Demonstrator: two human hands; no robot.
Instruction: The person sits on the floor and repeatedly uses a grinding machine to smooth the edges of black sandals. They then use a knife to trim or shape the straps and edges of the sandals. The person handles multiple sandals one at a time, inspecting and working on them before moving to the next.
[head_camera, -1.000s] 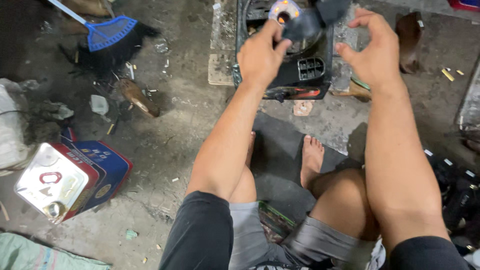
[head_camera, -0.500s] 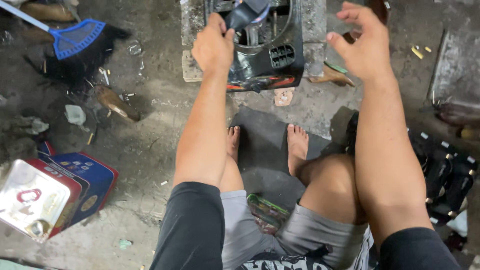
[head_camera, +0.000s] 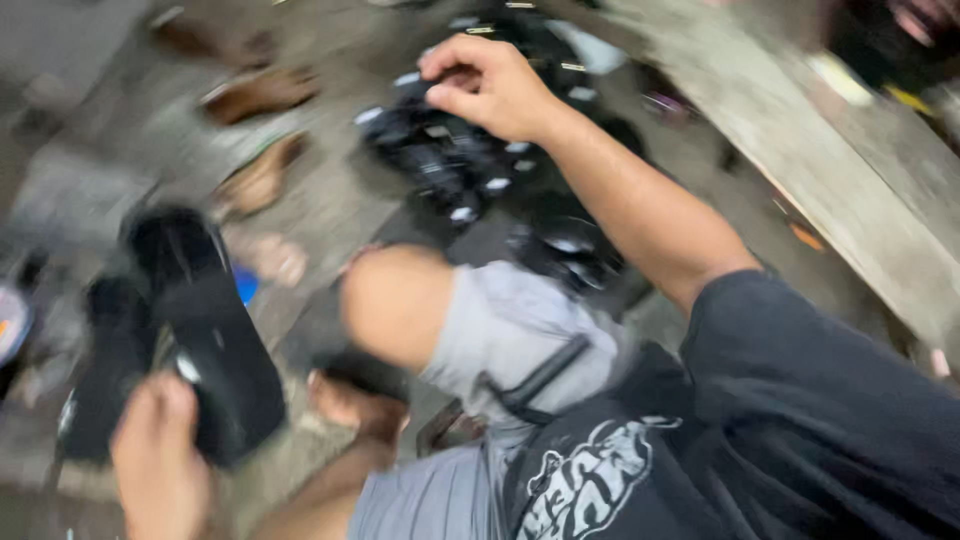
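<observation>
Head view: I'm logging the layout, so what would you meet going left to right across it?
Left hand on a black part → bent knee in grey shorts → right hand over a pile of black parts → wooden plank at the far right.

Black curved plastic part (head_camera: 205, 330) — blurred, tilted (lower left); black parts heap (head_camera: 450, 150) — on the floor, upper middle

No package, sign or screen showed around you | only print in view: the white graphic (head_camera: 585, 475) on your black shirt, lower centre | frame blurred
</observation>
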